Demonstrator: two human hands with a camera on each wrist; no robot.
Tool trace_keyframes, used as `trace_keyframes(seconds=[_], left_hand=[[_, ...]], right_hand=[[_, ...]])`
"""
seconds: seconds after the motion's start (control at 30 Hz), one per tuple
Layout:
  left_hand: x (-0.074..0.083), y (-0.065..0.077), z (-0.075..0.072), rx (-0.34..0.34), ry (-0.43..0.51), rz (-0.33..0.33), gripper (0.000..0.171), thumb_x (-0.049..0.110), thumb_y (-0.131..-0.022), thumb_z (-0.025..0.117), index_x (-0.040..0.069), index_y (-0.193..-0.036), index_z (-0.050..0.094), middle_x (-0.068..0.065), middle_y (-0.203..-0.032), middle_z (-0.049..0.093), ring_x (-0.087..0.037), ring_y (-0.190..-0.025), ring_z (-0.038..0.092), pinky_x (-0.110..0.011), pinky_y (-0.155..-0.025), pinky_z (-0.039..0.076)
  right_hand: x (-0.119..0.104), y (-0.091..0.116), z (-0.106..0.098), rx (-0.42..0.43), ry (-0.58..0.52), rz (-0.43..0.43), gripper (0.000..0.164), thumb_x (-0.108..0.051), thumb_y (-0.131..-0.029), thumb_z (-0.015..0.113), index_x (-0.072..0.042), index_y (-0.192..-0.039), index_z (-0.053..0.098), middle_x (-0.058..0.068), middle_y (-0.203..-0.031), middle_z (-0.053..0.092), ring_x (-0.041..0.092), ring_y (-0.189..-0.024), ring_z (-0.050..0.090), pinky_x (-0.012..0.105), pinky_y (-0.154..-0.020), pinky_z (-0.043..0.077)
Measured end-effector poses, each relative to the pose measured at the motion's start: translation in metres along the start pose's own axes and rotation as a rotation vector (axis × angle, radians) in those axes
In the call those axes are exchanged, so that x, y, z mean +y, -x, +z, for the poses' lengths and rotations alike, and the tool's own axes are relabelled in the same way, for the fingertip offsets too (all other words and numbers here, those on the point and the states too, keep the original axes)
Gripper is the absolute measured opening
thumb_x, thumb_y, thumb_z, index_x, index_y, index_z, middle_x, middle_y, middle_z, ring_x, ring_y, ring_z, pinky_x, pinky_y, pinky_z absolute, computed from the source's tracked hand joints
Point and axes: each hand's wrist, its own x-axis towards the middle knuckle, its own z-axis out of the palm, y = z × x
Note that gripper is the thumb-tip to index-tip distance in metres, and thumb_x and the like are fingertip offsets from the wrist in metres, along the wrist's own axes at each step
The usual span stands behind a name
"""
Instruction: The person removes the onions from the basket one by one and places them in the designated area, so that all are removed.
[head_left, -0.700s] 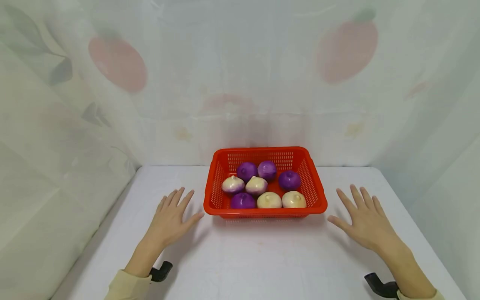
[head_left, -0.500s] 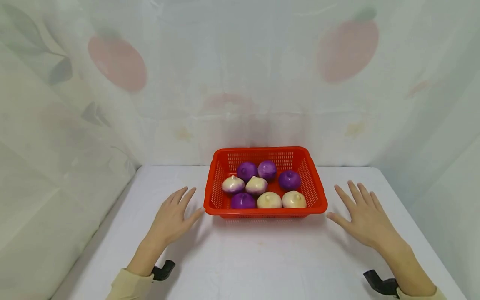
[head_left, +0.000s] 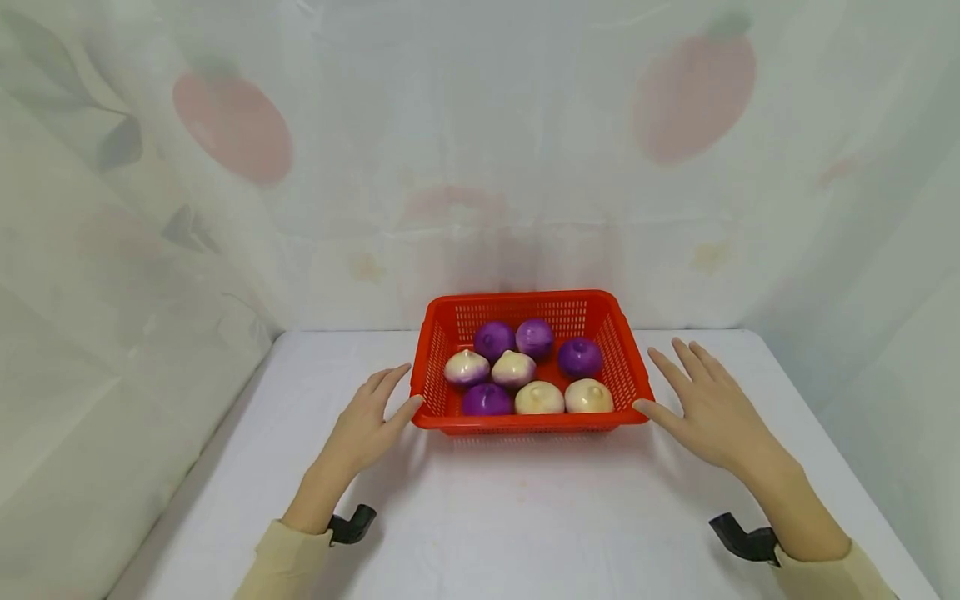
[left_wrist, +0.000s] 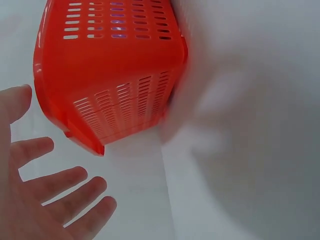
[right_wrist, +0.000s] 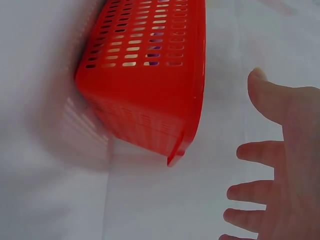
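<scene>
A red perforated plastic basket point(head_left: 525, 422) stands on the white table, toward its back. Inside lie several glossy, onion-shaped vegetables: purple ones such as the purple bulb point(head_left: 580, 358), and cream ones, some tinged purple, like the cream bulb point(head_left: 539, 398). My left hand point(head_left: 366, 425) is just off the basket's left end, fingers spread and extended. Off the right end, my right hand point(head_left: 708, 415) is likewise spread. Both wrist views show a gap between the fingers and the basket point(left_wrist: 112, 60); the left thumb point(left_wrist: 17, 102) comes closest to the rim. Neither hand holds anything.
A pale curtain with faded fruit prints point(head_left: 480, 167) hangs directly behind the table point(head_left: 517, 517). More sheeting closes in the left and right sides. Black wrist mounts point(head_left: 352, 525) stick out inward from both wrists, low over the tabletop.
Both hands have moved forward and inward, closer to the two ends of the basket. The basket and its vegetables stay in place.
</scene>
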Motion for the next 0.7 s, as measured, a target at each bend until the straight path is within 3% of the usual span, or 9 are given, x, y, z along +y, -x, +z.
trace_keyframes(seconds=[0.23, 0.43, 0.7], left_hand=[[-0.003, -0.011, 0.013, -0.018, 0.208, -0.05, 0.067, 0.053, -0.1, 0.058, 0.015, -0.153, 0.043, -0.014, -0.145, 0.051, -0.033, -0.121, 0.056, -0.054, -0.097, 0.051], [-0.001, -0.017, 0.022, -0.049, 0.345, -0.079, 0.065, 0.046, -0.1, 0.061, 0.017, -0.155, 0.041, -0.012, -0.148, 0.048, -0.031, -0.123, 0.055, -0.05, -0.097, 0.053], [-0.001, -0.023, 0.027, -0.086, 0.453, -0.137, 0.065, 0.049, -0.099, 0.063, 0.022, -0.153, 0.042, -0.008, -0.153, 0.045, -0.036, -0.129, 0.052, -0.055, -0.098, 0.051]], right_hand=[[-0.01, -0.014, -0.004, -0.026, -0.005, -0.013, 0.082, -0.057, -0.096, 0.059, -0.003, -0.154, 0.039, 0.032, -0.158, 0.028, 0.053, -0.144, 0.025, 0.068, -0.114, 0.023], [-0.016, -0.027, -0.004, -0.036, -0.002, -0.026, 0.082, -0.056, -0.095, 0.062, -0.005, -0.155, 0.04, 0.03, -0.158, 0.028, 0.051, -0.144, 0.027, 0.069, -0.11, 0.03], [-0.026, -0.043, -0.006, -0.067, -0.025, -0.059, 0.081, -0.056, -0.095, 0.062, -0.007, -0.155, 0.04, 0.027, -0.159, 0.029, 0.048, -0.144, 0.027, 0.07, -0.104, 0.038]])
